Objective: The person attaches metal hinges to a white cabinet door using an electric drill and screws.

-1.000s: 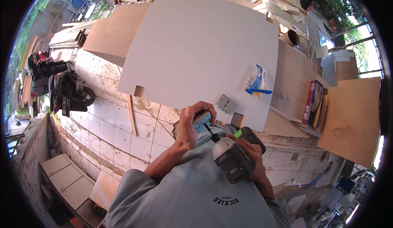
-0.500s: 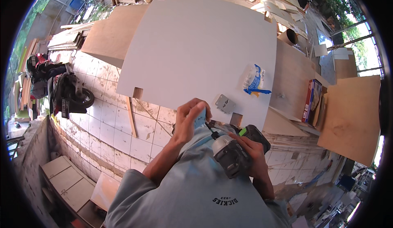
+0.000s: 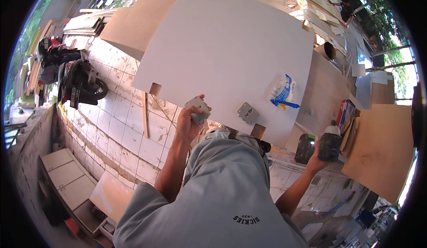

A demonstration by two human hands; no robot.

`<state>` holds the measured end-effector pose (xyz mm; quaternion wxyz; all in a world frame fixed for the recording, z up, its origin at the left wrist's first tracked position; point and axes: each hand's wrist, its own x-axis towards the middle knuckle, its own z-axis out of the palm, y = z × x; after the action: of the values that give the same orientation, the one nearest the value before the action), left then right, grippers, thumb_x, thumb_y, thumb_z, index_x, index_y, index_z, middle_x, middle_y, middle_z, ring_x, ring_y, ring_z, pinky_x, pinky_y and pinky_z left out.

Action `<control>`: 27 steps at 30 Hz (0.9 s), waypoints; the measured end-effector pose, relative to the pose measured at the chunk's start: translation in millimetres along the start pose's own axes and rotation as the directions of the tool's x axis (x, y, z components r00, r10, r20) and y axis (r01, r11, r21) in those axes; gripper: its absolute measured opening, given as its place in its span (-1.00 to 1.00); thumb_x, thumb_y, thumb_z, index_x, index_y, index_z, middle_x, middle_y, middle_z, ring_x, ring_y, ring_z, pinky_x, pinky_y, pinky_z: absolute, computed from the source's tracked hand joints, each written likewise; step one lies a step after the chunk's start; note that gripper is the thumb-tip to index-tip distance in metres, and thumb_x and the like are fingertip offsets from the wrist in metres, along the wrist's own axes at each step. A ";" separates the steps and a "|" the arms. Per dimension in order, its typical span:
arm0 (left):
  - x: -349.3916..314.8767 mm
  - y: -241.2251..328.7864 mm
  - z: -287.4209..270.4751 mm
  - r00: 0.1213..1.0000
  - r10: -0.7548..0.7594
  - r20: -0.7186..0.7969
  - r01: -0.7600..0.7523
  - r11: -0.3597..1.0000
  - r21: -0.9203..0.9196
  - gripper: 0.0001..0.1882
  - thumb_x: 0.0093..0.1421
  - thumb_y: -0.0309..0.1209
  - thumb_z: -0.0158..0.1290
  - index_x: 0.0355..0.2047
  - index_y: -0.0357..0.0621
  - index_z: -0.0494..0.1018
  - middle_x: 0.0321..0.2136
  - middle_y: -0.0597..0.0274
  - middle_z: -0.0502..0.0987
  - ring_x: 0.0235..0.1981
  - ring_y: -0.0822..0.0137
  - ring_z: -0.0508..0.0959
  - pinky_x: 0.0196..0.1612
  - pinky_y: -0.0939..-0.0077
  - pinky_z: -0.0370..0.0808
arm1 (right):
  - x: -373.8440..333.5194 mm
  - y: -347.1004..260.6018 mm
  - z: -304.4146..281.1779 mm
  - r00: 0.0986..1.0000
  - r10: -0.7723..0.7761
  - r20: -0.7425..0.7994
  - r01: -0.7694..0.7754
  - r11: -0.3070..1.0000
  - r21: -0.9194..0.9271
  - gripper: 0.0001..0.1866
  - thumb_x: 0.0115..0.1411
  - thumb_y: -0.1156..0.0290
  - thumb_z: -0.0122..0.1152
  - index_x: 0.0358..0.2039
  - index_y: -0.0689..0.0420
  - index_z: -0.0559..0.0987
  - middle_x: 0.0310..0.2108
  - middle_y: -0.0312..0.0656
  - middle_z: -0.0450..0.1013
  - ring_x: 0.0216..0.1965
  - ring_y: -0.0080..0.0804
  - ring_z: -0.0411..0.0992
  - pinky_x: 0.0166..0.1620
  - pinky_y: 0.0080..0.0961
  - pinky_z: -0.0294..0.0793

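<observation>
Just swung the grey-and-black cordless drill (image 3: pixel 330 148) well out to the right, with the right hand (image 3: pixel 316 158) wrapped round its grip, most fingers hidden from view; so, seemingly, paused from working on the part in the other grasp. Now pinching a flat, grey, squarish plate with holes (image 3: pixel 199 108) between thumb and fingers of the left hand (image 3: pixel 188 124), at the near edge of the large white board (image 3: pixel 222 52), left of centre. Looks dull, tilted and knobbed along the right side, resembling the second grey plate (image 3: pixel 248 113) lying on the board.
</observation>
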<state>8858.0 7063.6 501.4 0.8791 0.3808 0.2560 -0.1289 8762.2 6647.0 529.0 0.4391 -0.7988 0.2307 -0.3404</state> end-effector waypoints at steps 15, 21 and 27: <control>-8.4 -50.1 -109.0 0.919 0.328 -0.219 -0.347 0.936 -0.055 -0.79 0.25 -0.48 0.10 -0.11 -0.26 0.50 -0.15 0.13 0.61 -0.11 0.24 0.61 -0.06 0.14 0.58 | 82.5 94.8 14.5 0.776 0.506 -0.376 -0.323 0.831 0.452 -0.73 0.06 0.51 0.46 -0.19 0.19 0.65 -0.24 -0.27 0.57 -0.33 -0.52 0.46 -0.20 -0.50 0.49; -35.7 -39.4 -119.4 0.837 0.335 -0.434 -0.417 0.902 -0.108 -0.80 0.26 -0.52 0.09 -0.10 -0.25 0.49 -0.15 0.11 0.59 -0.09 0.17 0.57 0.03 0.03 0.59 | 110.9 117.4 11.4 0.895 0.052 -0.443 0.076 0.961 0.265 -0.64 0.05 0.57 0.46 -0.12 0.26 0.57 -0.15 -0.17 0.57 -0.25 -0.43 0.50 -0.21 -0.46 0.54; -22.1 -33.2 -177.4 0.724 0.499 -0.476 -0.520 0.849 0.099 -0.86 0.24 -0.49 0.18 -0.20 -0.12 0.49 -0.30 0.26 0.55 -0.33 0.36 0.49 -0.32 0.47 0.43 | 120.2 154.1 -6.3 0.910 0.112 -0.399 -0.032 0.979 0.202 -0.46 0.00 0.40 0.57 -0.07 0.37 0.54 -0.11 -0.06 0.57 -0.18 -0.33 0.56 -0.18 -0.42 0.64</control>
<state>8763.1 7172.4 390.8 0.7952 0.4379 0.3558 0.2221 8826.2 6485.0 440.1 0.4681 -0.6550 0.3130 -0.5038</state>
